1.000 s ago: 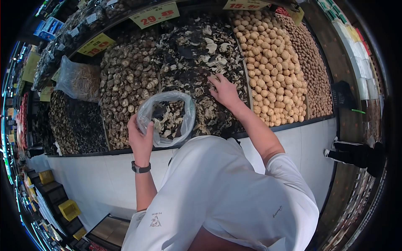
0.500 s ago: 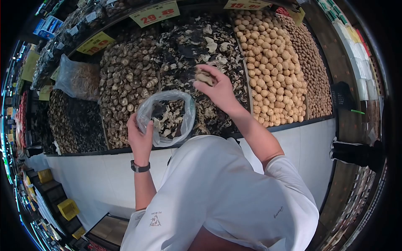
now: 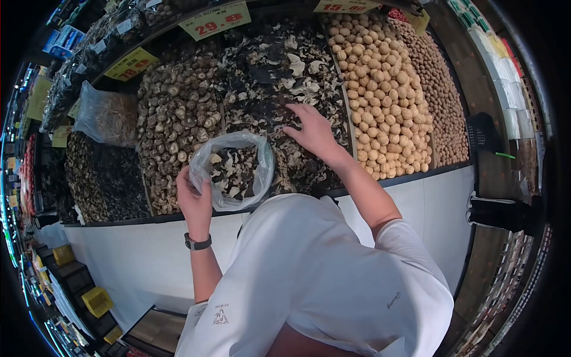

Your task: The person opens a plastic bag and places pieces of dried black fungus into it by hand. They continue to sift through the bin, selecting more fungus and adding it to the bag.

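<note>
Gripping the rim of the clear plastic bag (image 3: 266, 163) between thumb and fingers, our left hand (image 3: 195, 199) holds it at the front of the display, mouth open; pieces of dried black fungus (image 3: 235, 169) lie inside the bag; our right hand (image 3: 314, 134) is above the bulk fungus (image 3: 297, 65), thumb and index finger spread wide; the bag is between our two hands; dried mushrooms (image 3: 178, 110) fill the section to the left of the bulk fungus; walnuts (image 3: 380, 107) fill the section to its right, beyond a divider (image 3: 350, 122).
</note>
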`<action>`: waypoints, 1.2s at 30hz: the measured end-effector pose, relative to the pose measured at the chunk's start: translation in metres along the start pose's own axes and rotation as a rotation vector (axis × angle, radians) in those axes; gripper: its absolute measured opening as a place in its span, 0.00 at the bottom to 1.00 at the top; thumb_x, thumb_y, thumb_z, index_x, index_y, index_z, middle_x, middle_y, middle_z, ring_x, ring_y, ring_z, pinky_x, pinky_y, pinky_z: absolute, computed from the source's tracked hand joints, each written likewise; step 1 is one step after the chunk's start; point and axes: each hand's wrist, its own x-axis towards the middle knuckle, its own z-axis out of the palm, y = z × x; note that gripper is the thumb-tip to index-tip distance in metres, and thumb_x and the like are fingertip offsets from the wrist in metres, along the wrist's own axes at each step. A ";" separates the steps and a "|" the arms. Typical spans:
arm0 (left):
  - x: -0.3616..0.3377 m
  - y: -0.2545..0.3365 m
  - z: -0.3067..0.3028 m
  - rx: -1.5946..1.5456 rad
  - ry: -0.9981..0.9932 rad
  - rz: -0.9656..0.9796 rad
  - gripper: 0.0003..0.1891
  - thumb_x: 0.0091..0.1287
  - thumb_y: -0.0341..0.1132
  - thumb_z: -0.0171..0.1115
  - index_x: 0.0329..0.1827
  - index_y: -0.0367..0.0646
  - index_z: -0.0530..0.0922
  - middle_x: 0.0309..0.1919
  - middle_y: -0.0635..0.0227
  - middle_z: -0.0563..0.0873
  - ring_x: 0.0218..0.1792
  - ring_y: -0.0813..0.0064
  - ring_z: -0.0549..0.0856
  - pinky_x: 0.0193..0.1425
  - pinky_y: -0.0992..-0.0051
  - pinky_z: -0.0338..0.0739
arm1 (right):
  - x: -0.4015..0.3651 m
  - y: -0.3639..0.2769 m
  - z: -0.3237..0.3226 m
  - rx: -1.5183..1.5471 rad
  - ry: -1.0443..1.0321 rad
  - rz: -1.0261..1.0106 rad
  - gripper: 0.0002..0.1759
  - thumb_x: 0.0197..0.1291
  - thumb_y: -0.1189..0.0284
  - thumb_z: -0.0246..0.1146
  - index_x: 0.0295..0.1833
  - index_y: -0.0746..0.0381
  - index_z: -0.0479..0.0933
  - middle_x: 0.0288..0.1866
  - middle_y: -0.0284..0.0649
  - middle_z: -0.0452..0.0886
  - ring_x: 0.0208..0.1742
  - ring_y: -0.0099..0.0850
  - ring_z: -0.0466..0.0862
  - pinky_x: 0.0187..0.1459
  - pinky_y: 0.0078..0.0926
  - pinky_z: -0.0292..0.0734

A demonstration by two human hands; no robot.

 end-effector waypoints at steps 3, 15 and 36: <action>0.001 0.003 0.001 -0.022 -0.003 0.013 0.24 0.70 0.24 0.63 0.68 0.34 0.69 0.57 0.58 0.81 0.53 0.73 0.83 0.57 0.75 0.77 | -0.016 0.023 0.011 -0.198 -0.119 0.024 0.39 0.52 0.66 0.76 0.71 0.56 0.71 0.63 0.45 0.76 0.65 0.45 0.76 0.60 0.41 0.79; 0.001 -0.005 0.003 -0.048 0.001 0.021 0.22 0.72 0.24 0.62 0.68 0.34 0.70 0.59 0.57 0.80 0.56 0.72 0.82 0.61 0.74 0.76 | -0.008 0.024 0.030 -0.234 -0.201 -0.153 0.37 0.50 0.69 0.71 0.69 0.56 0.71 0.63 0.44 0.74 0.62 0.45 0.76 0.55 0.41 0.81; -0.002 -0.001 0.001 -0.054 -0.014 -0.007 0.22 0.72 0.25 0.62 0.68 0.33 0.69 0.61 0.55 0.79 0.59 0.70 0.81 0.63 0.73 0.75 | 0.029 0.020 0.054 -0.407 -0.404 -0.511 0.34 0.54 0.74 0.66 0.70 0.48 0.73 0.56 0.46 0.78 0.44 0.42 0.87 0.42 0.39 0.84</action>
